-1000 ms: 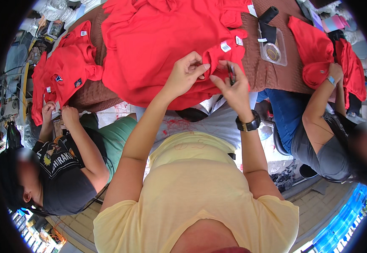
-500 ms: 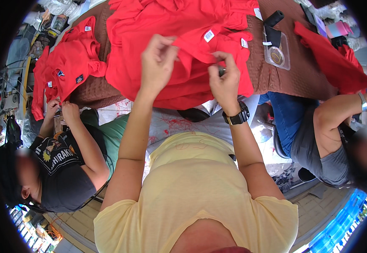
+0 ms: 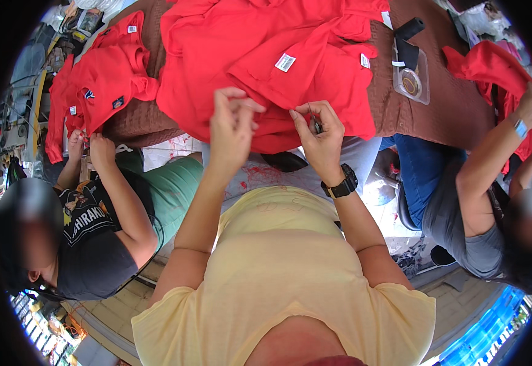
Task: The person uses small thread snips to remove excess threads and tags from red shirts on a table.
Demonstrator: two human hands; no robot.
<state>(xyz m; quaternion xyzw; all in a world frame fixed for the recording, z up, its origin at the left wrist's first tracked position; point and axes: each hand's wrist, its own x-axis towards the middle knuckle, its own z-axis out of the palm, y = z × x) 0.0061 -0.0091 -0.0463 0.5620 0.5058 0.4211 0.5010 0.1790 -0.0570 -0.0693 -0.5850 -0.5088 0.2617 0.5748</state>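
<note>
Red garments [image 3: 217, 55] lie in a heap on the table ahead of me, one with a white label [image 3: 285, 62] facing up. My left hand [image 3: 231, 125] hovers over the heap's near part, fingers bent and apart, slightly blurred, with nothing visible in them. To its right, my right hand [image 3: 322, 129] is closed around a small dark metal tool [image 3: 318, 127] that looks like thread snips. Most of the tool is hidden in the palm. The thumb and index finger come close together near the red cloth. Whether they touch it I cannot tell.
A brown cloth [image 3: 394, 110] covers the table. Right of the heap stands a clear plastic box [image 3: 421, 82] with a black roll [image 3: 410, 28] beside it. At left, a person's hands [image 3: 98, 149] work on another red garment [image 3: 110, 85]; at right, another person lifts red cloth [image 3: 492, 64].
Both my hands have come nearer to me, and the left no longer overlaps the labelled cloth. That cloth now lies flatter. The person at right has raised a red garment.
</note>
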